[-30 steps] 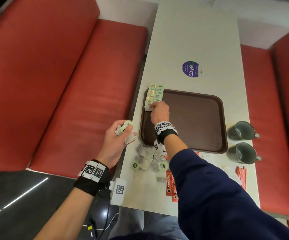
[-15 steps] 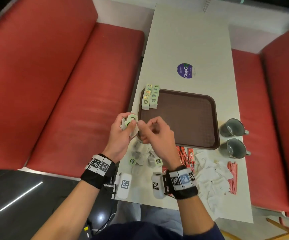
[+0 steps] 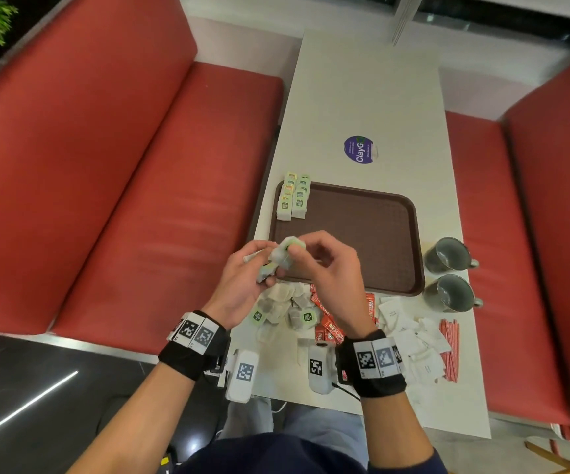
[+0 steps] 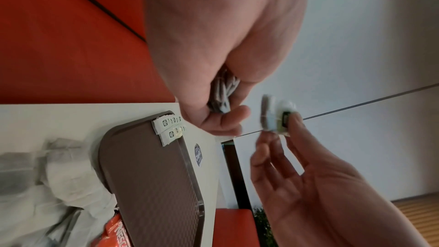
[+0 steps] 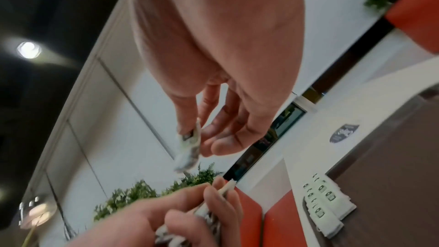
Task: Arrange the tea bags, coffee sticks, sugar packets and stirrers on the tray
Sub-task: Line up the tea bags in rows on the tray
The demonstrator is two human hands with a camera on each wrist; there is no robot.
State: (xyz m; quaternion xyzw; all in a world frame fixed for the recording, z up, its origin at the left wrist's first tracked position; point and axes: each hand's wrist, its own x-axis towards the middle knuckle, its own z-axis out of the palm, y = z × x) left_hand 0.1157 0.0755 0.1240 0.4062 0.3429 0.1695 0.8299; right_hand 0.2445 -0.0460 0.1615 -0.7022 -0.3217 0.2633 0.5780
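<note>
Back from the far corner of the tray [image 3: 362,241], my right hand [image 3: 324,268] has come to meet the left hand [image 3: 242,285] above the tray's near-left edge — a second ago it was out at the rows, setting a bag down. Now its thumb and forefinger pinch a single tea bag [image 3: 288,248], and the left wrist view shows that bag clear of the bundle, with a gap between it and the other fingers. So the right grip is narrow and loaded with one bag; the left grip is wrapped round a small bundle of tea bags [image 4: 222,91] that it holds as a feeder.

Two neat rows of tea bags [image 3: 293,196] sit in the tray's far-left corner, overlapping like shingles. I judge the cycle to be repeating — peel one off the bundle, carry it out, lay it at the near end of a row.

Plenty remains. A loose heap of tea bags [image 3: 287,309] lies on the tabletop [image 3: 369,97] just under my wrists, the red coffee sticks [image 3: 331,326] beside it, white sugar packets [image 3: 410,333] to the right, and the red stirrers [image 3: 449,347] at the far right edge, none of them on the tray yet. Two grey mugs [image 3: 447,271] stand just beside the tray's right rim.
</note>
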